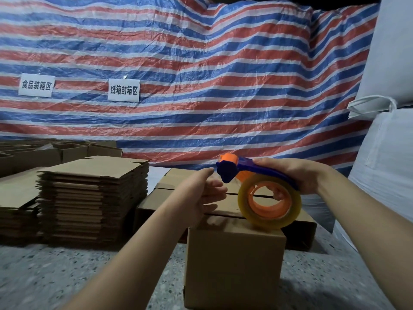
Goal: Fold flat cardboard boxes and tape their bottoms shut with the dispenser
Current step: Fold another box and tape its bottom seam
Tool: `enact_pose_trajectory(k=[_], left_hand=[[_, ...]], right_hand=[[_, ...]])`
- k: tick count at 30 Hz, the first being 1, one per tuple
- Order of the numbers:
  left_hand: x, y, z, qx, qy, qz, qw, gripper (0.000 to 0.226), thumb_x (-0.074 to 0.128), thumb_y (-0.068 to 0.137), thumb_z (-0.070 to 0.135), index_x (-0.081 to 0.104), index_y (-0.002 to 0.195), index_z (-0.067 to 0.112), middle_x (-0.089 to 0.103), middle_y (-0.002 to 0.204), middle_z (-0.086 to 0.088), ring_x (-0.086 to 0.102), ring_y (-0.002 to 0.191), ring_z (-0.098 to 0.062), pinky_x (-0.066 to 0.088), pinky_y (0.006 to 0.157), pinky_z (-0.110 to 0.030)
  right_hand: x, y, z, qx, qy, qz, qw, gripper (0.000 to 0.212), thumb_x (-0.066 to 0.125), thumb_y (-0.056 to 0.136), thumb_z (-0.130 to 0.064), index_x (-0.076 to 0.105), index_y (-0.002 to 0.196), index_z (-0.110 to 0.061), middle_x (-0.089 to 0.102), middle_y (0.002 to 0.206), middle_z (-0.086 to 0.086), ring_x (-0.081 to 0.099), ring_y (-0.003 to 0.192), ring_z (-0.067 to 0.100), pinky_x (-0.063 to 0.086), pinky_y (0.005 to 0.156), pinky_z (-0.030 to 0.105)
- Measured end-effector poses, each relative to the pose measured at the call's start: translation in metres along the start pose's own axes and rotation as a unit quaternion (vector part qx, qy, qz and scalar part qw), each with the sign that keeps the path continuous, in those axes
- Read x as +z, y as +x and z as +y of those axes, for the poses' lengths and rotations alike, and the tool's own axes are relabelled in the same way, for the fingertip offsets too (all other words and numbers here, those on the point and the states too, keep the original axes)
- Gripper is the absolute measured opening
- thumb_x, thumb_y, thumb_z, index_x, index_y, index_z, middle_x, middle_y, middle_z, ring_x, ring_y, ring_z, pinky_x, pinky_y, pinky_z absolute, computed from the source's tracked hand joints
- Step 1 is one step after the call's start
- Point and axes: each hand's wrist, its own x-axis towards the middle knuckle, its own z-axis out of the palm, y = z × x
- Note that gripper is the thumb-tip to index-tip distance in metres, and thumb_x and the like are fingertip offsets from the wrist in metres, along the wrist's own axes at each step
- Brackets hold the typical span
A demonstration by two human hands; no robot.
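A folded-up cardboard box (232, 265) stands on the floor in front of me, its flaps facing up. My right hand (297, 173) grips the blue and orange tape dispenser (237, 170) by its handle, holding it just above the box. Its roll of clear tape (269, 201) hangs at the box's far right top edge. My left hand (201, 193) reaches over the box top with fingers extended toward the dispenser's front end. I cannot tell whether it pinches the tape's loose end.
A tall stack of flat cardboard boxes (93, 198) stands at the left, with lower stacks (15, 211) beside it. A larger carton (297, 229) lies behind the box. Open boxes (67, 151) sit far left. White sacks (384, 175) fill the right; a striped tarp (201, 74) hangs behind.
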Motion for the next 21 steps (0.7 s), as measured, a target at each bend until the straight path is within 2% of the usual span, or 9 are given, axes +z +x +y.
enact_pose_trajectory(k=[4, 9, 14, 18, 21], left_hand=[[0.004, 0.000, -0.003, 0.012, -0.027, 0.017, 0.999, 0.022, 0.052, 0.099, 0.029, 0.062, 0.088, 0.013, 0.076, 0.093, -0.004, 0.069, 0.098, -0.018, 0.044, 0.093, -0.042], [0.011, 0.003, -0.009, 0.033, -0.057, 0.074, 0.995, 0.015, 0.052, 0.099, 0.021, 0.064, 0.094, 0.013, 0.074, 0.078, 0.002, 0.068, 0.091, -0.014, 0.044, 0.096, -0.045], [0.012, 0.005, -0.019, 0.057, -0.095, 0.129, 0.985, 0.019, 0.054, 0.096, 0.015, 0.061, 0.078, 0.013, 0.061, 0.073, -0.003, 0.060, 0.077, -0.015, 0.050, 0.080, -0.040], [0.011, 0.008, -0.017, 0.038, -0.152, 0.181, 0.971, 0.025, 0.045, 0.098, 0.012, 0.053, 0.073, 0.011, 0.048, 0.069, -0.005, 0.049, 0.066, -0.016, 0.056, 0.084, -0.047], [0.013, 0.009, -0.018, 0.036, -0.175, 0.215, 0.960, 0.025, 0.044, 0.097, 0.014, 0.053, 0.075, 0.011, 0.047, 0.070, -0.004, 0.048, 0.066, -0.016, 0.059, 0.081, -0.044]], right_hand=[[0.000, 0.001, -0.001, -0.001, -0.005, -0.005, 1.000, 0.074, 0.075, 0.060, -0.063, 0.065, 0.109, -0.009, 0.069, 0.075, 0.007, 0.062, 0.056, 0.015, 0.054, 0.053, 0.027], [0.000, 0.003, -0.003, 0.008, -0.029, 0.003, 1.000, 0.080, 0.075, 0.057, -0.065, 0.064, 0.112, -0.008, 0.069, 0.079, 0.008, 0.062, 0.059, 0.016, 0.054, 0.057, 0.028], [0.000, 0.004, -0.017, 0.025, -0.090, -0.019, 0.995, 0.077, 0.071, 0.061, -0.066, 0.064, 0.112, -0.008, 0.070, 0.075, 0.006, 0.062, 0.056, 0.013, 0.053, 0.053, 0.027], [-0.010, 0.000, -0.020, 0.055, -0.119, -0.011, 0.991, 0.076, 0.073, 0.059, -0.064, 0.066, 0.107, -0.006, 0.069, 0.072, 0.006, 0.062, 0.053, 0.013, 0.052, 0.050, 0.026], [-0.017, -0.002, -0.018, 0.072, -0.124, -0.007, 0.990, 0.077, 0.074, 0.056, -0.063, 0.066, 0.106, -0.005, 0.069, 0.071, 0.007, 0.062, 0.052, 0.013, 0.052, 0.048, 0.025]])
